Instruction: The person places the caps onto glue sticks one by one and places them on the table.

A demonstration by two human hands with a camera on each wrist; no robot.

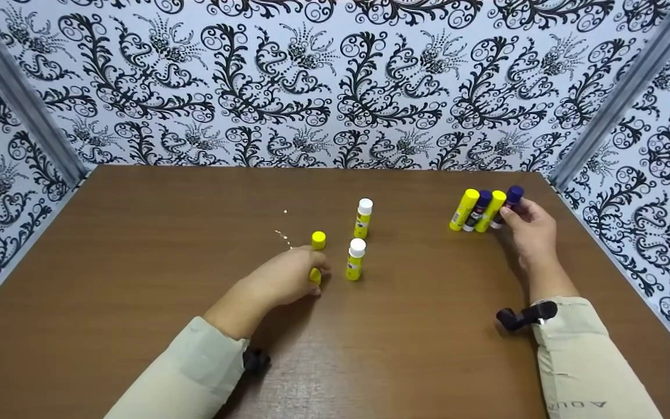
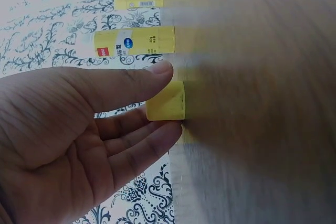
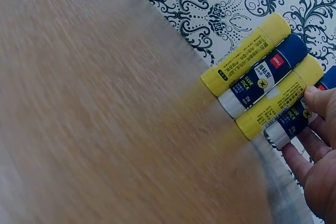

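Observation:
My left hand is low over the table, thumb and fingers curled around a small yellow cap that stands on the wood. Just beyond that hand is another yellow cap. To its right two yellow glue sticks with white tops stand upright, a nearer one and a farther one. At the right, my right hand pinches a navy glue stick with a white base, at the right end of a tight upright row. Beside it in the row are a yellow stick, another navy one and a yellow one.
Small pale specks lie on the brown table left of the caps. A patterned wall rises along the back edge, with similar panels at both sides. Dark wrist-worn devices sit at both cuffs.

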